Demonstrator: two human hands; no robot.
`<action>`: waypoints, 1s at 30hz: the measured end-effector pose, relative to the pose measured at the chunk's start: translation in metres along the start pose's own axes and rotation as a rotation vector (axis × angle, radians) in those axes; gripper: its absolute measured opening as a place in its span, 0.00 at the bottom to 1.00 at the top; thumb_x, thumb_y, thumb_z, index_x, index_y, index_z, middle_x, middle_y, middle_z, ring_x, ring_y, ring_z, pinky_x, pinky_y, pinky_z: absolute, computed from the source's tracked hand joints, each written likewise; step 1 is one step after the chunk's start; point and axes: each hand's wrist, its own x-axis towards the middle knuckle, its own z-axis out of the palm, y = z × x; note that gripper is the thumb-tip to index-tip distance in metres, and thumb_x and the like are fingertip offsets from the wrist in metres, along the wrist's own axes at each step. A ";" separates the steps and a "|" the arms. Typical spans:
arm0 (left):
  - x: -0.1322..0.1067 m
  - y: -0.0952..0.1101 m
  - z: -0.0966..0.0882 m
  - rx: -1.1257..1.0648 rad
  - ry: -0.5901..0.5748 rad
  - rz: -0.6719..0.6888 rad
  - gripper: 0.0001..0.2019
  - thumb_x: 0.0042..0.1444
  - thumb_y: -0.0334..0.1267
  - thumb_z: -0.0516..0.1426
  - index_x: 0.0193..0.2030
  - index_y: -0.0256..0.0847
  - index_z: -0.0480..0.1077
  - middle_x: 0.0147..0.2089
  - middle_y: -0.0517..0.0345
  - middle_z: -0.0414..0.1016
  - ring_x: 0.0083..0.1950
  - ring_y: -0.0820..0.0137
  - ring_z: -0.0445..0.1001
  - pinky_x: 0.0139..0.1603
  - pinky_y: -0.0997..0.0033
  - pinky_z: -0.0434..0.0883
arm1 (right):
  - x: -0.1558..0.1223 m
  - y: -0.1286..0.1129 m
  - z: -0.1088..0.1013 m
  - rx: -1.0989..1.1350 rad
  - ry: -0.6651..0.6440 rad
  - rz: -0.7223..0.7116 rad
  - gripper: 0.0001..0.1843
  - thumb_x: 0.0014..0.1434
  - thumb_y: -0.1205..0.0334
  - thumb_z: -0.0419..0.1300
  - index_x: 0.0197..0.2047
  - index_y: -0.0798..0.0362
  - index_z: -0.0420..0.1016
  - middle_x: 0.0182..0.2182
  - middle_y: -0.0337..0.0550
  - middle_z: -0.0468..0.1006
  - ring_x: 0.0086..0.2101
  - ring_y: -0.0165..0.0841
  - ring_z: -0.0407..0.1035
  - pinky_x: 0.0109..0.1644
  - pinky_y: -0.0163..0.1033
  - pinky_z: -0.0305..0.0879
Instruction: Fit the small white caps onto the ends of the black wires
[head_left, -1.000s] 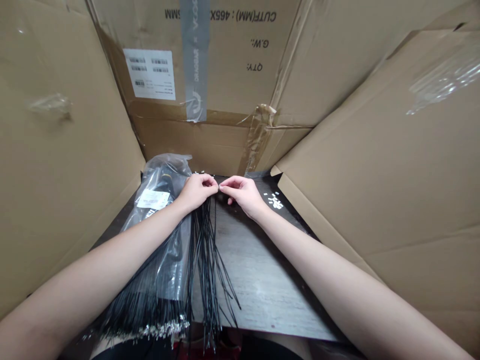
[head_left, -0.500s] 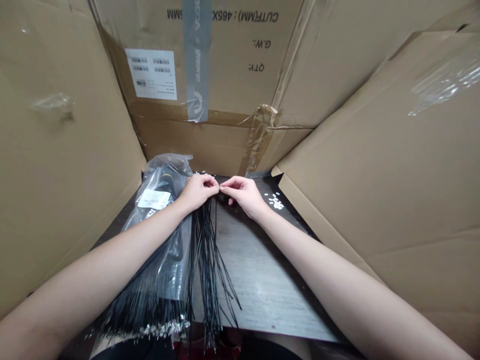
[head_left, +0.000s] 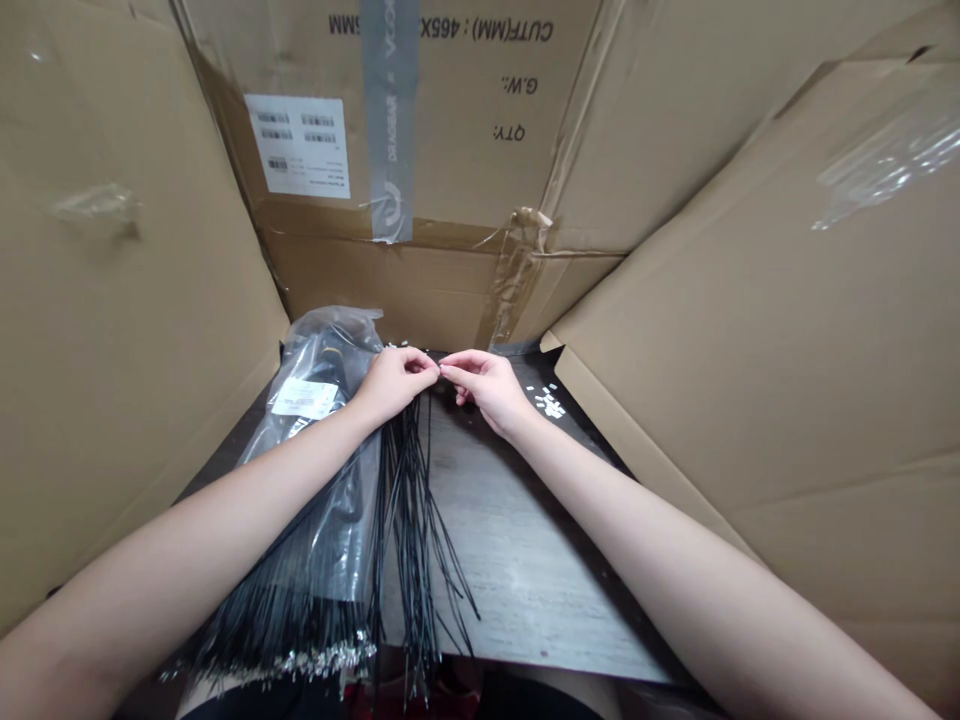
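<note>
My left hand [head_left: 402,378] is closed in a pinch, with a thin black wire [head_left: 430,430] hanging down from its fingertips. Against those fingertips, my right hand [head_left: 480,380] also pinches; whatever sits between its thumb and forefinger is too small to make out. Below my left hand, a bundle of loose black wires [head_left: 411,540] trails over the table's front edge. To the left lies a clear plastic bag [head_left: 341,530] of black wires with silvery metal ends [head_left: 330,660] sticking out, partly hidden under my left forearm.
Small white pieces [head_left: 551,405] lie in a pile right of my right hand, and a few more [head_left: 405,345] behind my left. Cardboard walls [head_left: 112,300] enclose the left, back and right of the grey table [head_left: 517,570]. A paper label [head_left: 304,398] marks the bag.
Both hands stay fingertip to fingertip, with only a slight shift of the right fingers. The whole view has moved a little.
</note>
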 end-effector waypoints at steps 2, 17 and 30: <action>0.000 0.000 0.000 0.006 0.005 -0.004 0.09 0.49 0.40 0.60 0.29 0.36 0.79 0.29 0.55 0.79 0.31 0.68 0.73 0.34 0.70 0.66 | 0.001 0.000 0.000 0.012 -0.002 0.007 0.20 0.37 0.51 0.75 0.31 0.55 0.80 0.19 0.35 0.73 0.18 0.23 0.59 0.18 0.32 0.61; 0.000 0.001 -0.001 0.026 0.007 -0.002 0.07 0.46 0.37 0.60 0.27 0.37 0.79 0.26 0.56 0.78 0.31 0.67 0.73 0.34 0.69 0.66 | 0.003 0.004 -0.001 0.015 0.023 -0.010 0.18 0.39 0.52 0.73 0.31 0.55 0.79 0.18 0.33 0.70 0.18 0.23 0.58 0.18 0.32 0.60; 0.001 -0.001 -0.001 0.003 0.027 -0.021 0.09 0.48 0.40 0.60 0.29 0.37 0.79 0.29 0.54 0.80 0.34 0.66 0.75 0.37 0.68 0.68 | 0.002 0.000 -0.002 0.036 -0.056 0.041 0.21 0.38 0.52 0.75 0.34 0.56 0.82 0.18 0.36 0.72 0.20 0.24 0.60 0.20 0.32 0.61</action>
